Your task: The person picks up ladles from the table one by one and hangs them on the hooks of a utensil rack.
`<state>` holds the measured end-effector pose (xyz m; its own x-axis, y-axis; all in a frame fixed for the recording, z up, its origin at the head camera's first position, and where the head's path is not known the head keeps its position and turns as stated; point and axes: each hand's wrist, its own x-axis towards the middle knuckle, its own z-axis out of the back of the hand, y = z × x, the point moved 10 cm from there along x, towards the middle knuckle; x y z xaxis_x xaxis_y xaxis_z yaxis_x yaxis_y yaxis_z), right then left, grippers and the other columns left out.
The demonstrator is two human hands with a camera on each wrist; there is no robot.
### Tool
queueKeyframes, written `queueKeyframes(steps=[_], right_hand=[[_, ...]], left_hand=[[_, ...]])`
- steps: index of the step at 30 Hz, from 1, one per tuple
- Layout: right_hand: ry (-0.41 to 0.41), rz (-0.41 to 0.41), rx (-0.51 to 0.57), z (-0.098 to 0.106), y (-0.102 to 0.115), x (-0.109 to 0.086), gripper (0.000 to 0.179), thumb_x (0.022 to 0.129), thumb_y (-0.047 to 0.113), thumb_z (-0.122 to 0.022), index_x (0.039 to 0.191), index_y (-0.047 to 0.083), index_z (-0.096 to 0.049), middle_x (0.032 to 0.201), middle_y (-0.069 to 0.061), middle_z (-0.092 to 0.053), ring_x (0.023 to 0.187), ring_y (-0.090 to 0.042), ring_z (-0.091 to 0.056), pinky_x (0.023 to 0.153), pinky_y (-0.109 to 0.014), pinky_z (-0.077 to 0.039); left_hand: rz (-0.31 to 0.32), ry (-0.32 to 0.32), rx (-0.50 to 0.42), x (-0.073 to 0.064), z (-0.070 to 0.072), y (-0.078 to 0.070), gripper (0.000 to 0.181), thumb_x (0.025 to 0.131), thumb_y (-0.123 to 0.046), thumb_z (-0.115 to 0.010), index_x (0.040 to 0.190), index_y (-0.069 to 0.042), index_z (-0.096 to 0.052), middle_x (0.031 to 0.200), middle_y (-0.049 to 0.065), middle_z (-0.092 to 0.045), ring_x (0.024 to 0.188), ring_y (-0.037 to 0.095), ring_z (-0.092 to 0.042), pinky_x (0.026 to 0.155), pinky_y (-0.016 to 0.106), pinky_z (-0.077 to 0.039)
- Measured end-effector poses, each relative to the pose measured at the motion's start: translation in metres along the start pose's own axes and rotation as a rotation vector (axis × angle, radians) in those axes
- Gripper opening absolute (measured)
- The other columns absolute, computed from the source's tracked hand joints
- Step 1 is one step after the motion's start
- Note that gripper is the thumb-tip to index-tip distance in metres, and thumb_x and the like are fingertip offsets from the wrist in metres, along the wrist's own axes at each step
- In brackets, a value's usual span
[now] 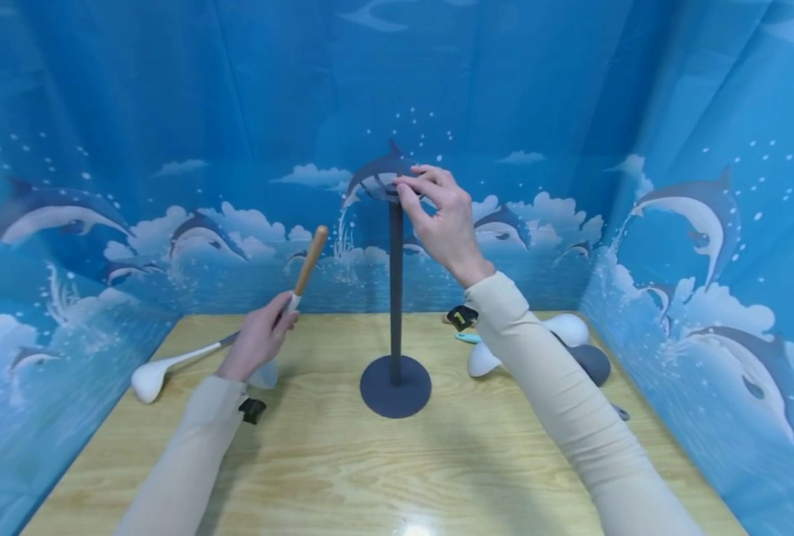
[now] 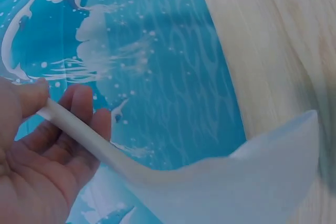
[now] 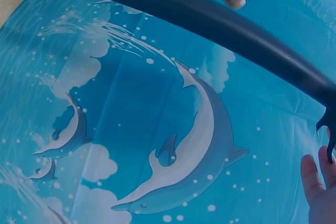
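A dark utensil stand (image 1: 395, 290) with a round base (image 1: 395, 402) rises from the wooden table. My right hand (image 1: 440, 212) is at its top, thumb and forefinger pinching at the hooks. In the right wrist view, fingers (image 3: 312, 182) show beside a dark hook (image 3: 331, 124) at the edge. To the left of the stand, my left hand (image 1: 259, 335) grips a white spatula by its neck. Its wooden handle (image 1: 311, 260) points up and its broad white blade (image 2: 252, 182) hangs below the hand.
A white ladle (image 1: 149, 381) with a dark handle lies at the table's left. On the right, partly behind my right arm, lie white utensil heads (image 1: 567, 329), a dark grey one (image 1: 591, 363) and a teal handle (image 1: 467, 338). A blue dolphin curtain (image 1: 290, 112) encloses the table (image 1: 343, 476).
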<state>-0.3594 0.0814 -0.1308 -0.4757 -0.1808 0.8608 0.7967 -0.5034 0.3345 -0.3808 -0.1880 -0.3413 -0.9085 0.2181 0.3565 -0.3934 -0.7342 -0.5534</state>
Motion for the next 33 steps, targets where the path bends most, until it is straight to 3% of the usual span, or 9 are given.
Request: queueKeyframes(steps=[6, 10, 16, 24, 29, 33], right_hand=[[-0.002, -0.011, 0.009, 0.001, -0.001, -0.001, 0.028, 0.100, 0.023, -0.056, 0.116, 0.010, -0.074, 0.116, -0.011, -0.066, 0.126, -0.018, -0.052, 0.101, -0.036, -0.046], [0.004, 0.001, 0.004, 0.001, -0.001, -0.002, 0.033, 0.102, 0.024, -0.048, 0.113, 0.009, -0.075, 0.115, -0.011, -0.067, 0.127, -0.018, -0.052, 0.102, -0.037, -0.045], [0.003, 0.014, 0.005, 0.002, -0.003, -0.002, 0.047, 0.102, 0.028, -0.033, 0.118, 0.009, -0.073, 0.116, -0.010, -0.067, 0.128, -0.017, -0.051, 0.104, -0.037, -0.044], [-0.013, 0.026, 0.008, 0.000, -0.001, 0.000, 0.047, 0.103, 0.027, -0.032, 0.118, 0.008, -0.072, 0.119, -0.010, -0.068, 0.128, -0.018, -0.052, 0.107, -0.035, -0.042], [-0.036, 0.019, 0.014, 0.001, -0.004, -0.002, 0.046, 0.103, 0.026, -0.032, 0.115, 0.007, -0.072, 0.124, -0.011, -0.066, 0.127, -0.019, -0.053, 0.105, -0.036, -0.044], [-0.050, 0.019, 0.031, 0.001, -0.005, -0.003, 0.045, 0.102, 0.026, -0.033, 0.114, 0.007, -0.072, 0.124, -0.011, -0.066, 0.127, -0.018, -0.054, 0.103, -0.036, -0.046]], left_hand=[[-0.023, -0.025, -0.015, 0.008, 0.002, -0.014, 0.012, 0.106, -0.021, -0.045, 0.107, -0.014, -0.055, 0.084, 0.007, -0.062, 0.056, 0.019, -0.042, 0.050, 0.032, -0.037], [-0.037, -0.031, -0.023, 0.013, 0.003, -0.024, 0.013, 0.106, -0.021, -0.045, 0.103, -0.013, -0.054, 0.077, 0.007, -0.056, 0.055, 0.020, -0.040, 0.051, 0.032, -0.037], [-0.066, -0.041, -0.058, 0.020, 0.006, -0.039, 0.015, 0.105, -0.021, -0.045, 0.099, -0.011, -0.054, 0.083, 0.009, -0.062, 0.062, 0.019, -0.049, 0.054, 0.033, -0.041], [-0.103, -0.086, -0.070, 0.026, 0.017, -0.061, 0.014, 0.105, -0.018, -0.046, 0.103, -0.010, -0.057, 0.092, 0.010, -0.067, 0.063, 0.021, -0.051, 0.053, 0.034, -0.039], [-0.105, -0.075, -0.083, 0.030, 0.015, -0.070, 0.018, 0.105, -0.021, -0.044, 0.101, -0.008, -0.056, 0.101, 0.014, -0.069, 0.080, 0.024, -0.065, 0.061, 0.038, -0.047], [-0.105, -0.084, -0.085, 0.034, 0.015, -0.074, 0.023, 0.106, -0.025, -0.042, 0.103, -0.008, -0.057, 0.102, 0.013, -0.070, 0.085, 0.025, -0.067, 0.066, 0.040, -0.051]])
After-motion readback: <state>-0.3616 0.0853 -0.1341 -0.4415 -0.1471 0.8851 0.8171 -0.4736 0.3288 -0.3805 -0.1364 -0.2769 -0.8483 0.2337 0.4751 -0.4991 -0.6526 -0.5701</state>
